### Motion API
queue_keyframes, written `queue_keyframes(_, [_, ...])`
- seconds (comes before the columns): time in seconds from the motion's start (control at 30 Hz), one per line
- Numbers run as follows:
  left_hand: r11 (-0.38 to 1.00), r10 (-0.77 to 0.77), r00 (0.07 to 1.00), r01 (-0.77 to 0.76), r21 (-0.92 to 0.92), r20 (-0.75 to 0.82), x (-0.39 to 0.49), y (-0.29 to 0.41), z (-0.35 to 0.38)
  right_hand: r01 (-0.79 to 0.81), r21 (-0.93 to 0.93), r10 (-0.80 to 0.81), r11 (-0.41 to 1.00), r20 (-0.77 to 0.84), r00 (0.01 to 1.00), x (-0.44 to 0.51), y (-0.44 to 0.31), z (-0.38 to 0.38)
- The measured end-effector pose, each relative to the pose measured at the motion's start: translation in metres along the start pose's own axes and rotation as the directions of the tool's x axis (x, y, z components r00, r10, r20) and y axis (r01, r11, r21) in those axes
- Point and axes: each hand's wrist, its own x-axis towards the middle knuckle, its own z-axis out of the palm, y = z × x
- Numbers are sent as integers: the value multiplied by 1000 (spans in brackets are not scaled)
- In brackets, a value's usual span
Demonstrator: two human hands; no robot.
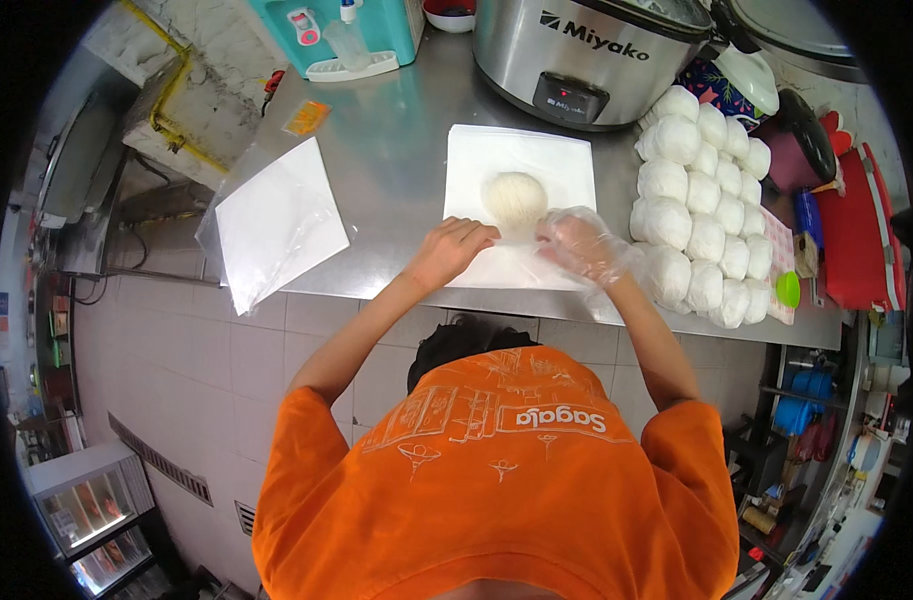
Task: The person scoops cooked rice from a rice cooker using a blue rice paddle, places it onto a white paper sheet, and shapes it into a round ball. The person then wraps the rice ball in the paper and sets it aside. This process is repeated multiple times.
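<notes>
A rounded mound of white rice (515, 196) rests on white paper sheets (471, 150) at the front of the metal counter. My bare left hand (460, 244) has its curled fingers on the paper at the mound's lower left. At its lower right, my right hand (579, 244), in a clear plastic glove, is also closed at the paper. A pale band of paper spans between the fingertips, against the mound's near side; the fingertips are partly hidden. White paper-wrapped bundles (702, 192) are stacked to the right of my right hand.
A steel Miyako rice cooker (569, 67) stands behind the paper. More white paper in clear plastic (280, 221) lies at left, overhanging the counter's front edge. Behind it are a small orange packet (307, 118) and a turquoise water dispenser (396, 30). A red bag (861, 232) is at far right.
</notes>
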Motion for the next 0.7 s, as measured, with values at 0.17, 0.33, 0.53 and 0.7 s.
queue_keyframes(0.17, [994,73,982,-57,93,-177,26,1,-23,-44,-48,36,998,-151,988,16,19,-8])
queue_keyframes(0.33, [733,-647,760,643,-224,63,-15,10,-41,60,584,138,810,-288,948,24,11,26])
queue_keyframes(0.53, [-292,-460,399,776,-560,793,-17,-48,-6,167,424,-35,890,-301,953,-11,8,63])
queue_keyframes(0.7, [374,-520,543,839,-395,660,-8,-81,7,189,-103,-206,977,-204,957,-23,-6,53])
